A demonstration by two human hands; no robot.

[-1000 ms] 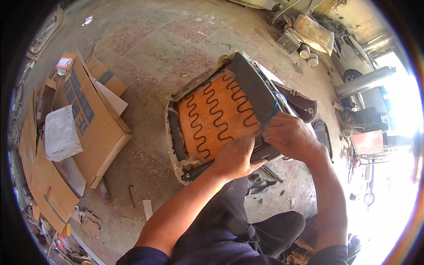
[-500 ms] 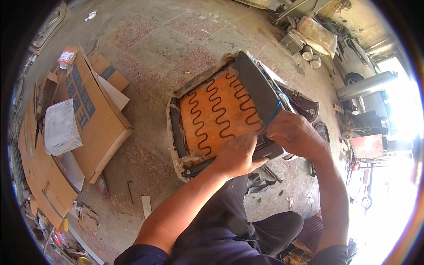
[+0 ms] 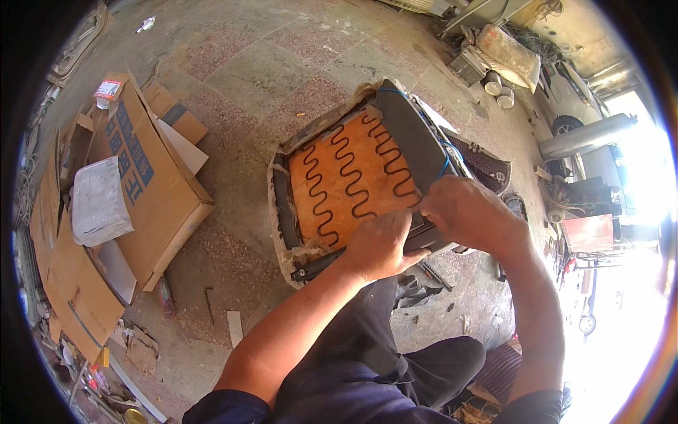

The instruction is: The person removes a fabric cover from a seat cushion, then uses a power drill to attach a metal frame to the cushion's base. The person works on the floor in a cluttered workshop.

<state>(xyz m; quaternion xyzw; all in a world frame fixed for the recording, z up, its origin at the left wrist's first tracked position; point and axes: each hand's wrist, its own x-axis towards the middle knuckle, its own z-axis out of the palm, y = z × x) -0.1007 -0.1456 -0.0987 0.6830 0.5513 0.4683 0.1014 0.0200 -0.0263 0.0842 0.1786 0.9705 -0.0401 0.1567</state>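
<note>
Nearest, the person's dark trousers [image 3: 367, 367] fill the lower middle, and both bare forearms rise from the lower edge. The left hand [image 3: 381, 247] is laid on the near edge of a seat cushion [image 3: 353, 180], its fingers [image 3: 406, 258] curled shut over the dark frame there. The right hand [image 3: 470, 212] is pressed just beside it at the same edge, with the fingers bent down onto the frame; whether anything is pinched under them cannot be told.

The cushion is tilted up on the floor [image 3: 268, 63] straight ahead of the knees, underside shown: orange backing crossed by four black zigzag springs [image 3: 349, 173], a grey cover [image 3: 413, 138] folded over the far right side, and a blue cord [image 3: 441, 166] run along that side. Frayed pale fabric is seen round the left and near edges. A dark rag [image 3: 413, 290] lies under the near edge, by the knee.

To the left, a large cardboard box [image 3: 152, 184] lies on the floor with a white bundle [image 3: 99, 201] on top; flat cardboard sheets [image 3: 67, 290] are spread beside it. A small white strip [image 3: 234, 328] and a bent rod [image 3: 209, 304] lie between box and knees.

Farther off, at upper right, two round tins [image 3: 498, 90] stand beside a clear bag [image 3: 512, 53], with one grey pipe [image 3: 583, 134] beyond, near the glare.
</note>
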